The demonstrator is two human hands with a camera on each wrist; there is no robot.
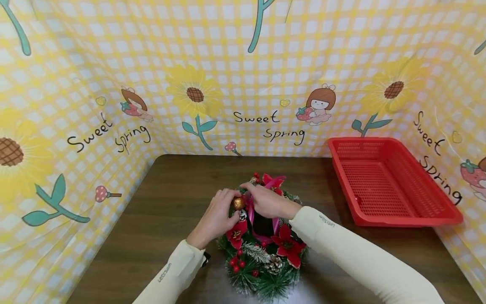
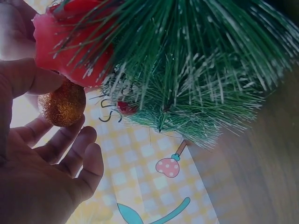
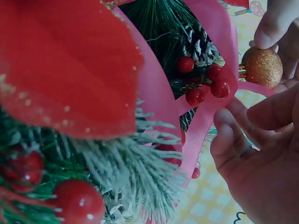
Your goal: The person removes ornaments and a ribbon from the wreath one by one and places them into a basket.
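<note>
Left hand (image 1: pixel 213 216) pinches gold glitter bauble (image 1: pixel 238 203) at Christmas wreath (image 1: pixel 265 280). Right hand (image 1: pixel 268 202) just beside bauble; cannot tell whether pinching.

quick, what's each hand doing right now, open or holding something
Left hand: holding the gold ball.
Right hand: over the wreath; whether it's open or gripping anything can't be told.

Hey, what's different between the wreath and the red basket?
The wreath is ring-shaped, the basket rectangular. The wreath is mostly green with mixed decorations; the basket is plain red. The left hand and right hand are at the wreath; neither touches the basket. Both show bright red.
</note>
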